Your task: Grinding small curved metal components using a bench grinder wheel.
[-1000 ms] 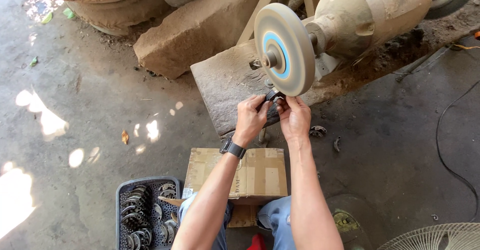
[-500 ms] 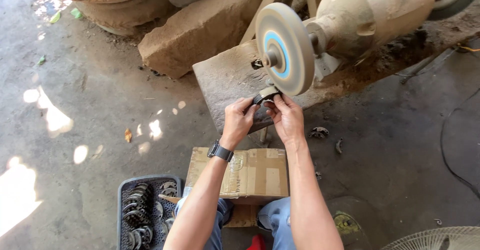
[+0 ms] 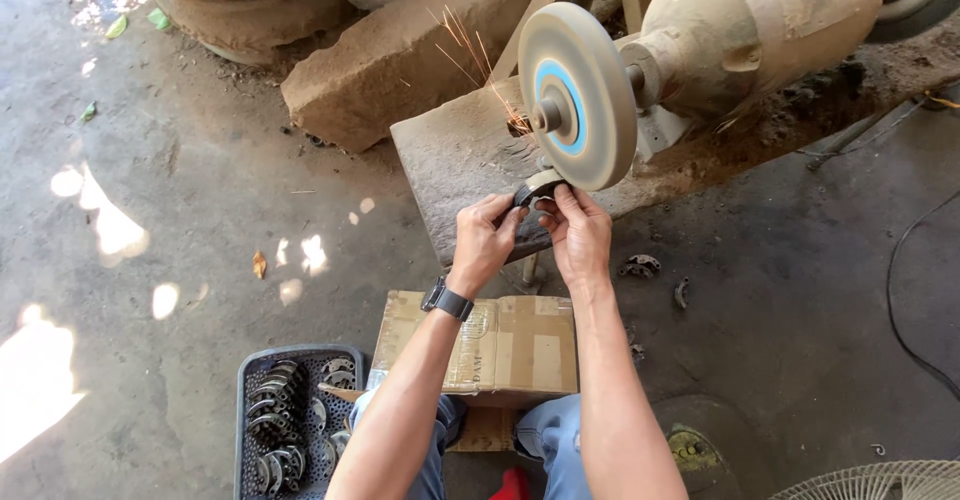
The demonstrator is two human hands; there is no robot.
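Closest to the camera, a crate [image 3: 262, 430] of metal parts sits left of the box [image 3: 505, 345]. Past the box, both hands hold one small metal part [image 3: 532, 191]: left hand [image 3: 487, 240] and right hand [image 3: 577, 235] each have a closed grip on it, pressing it against the wheel [image 3: 578, 95]'s lower edge. Sparks [image 3: 478, 60] fly up just left of the wheel.

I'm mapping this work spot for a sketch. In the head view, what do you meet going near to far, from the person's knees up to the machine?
Cardboard box → left hand and right hand holding a small metal part → grinding wheel throwing sparks → stone block.
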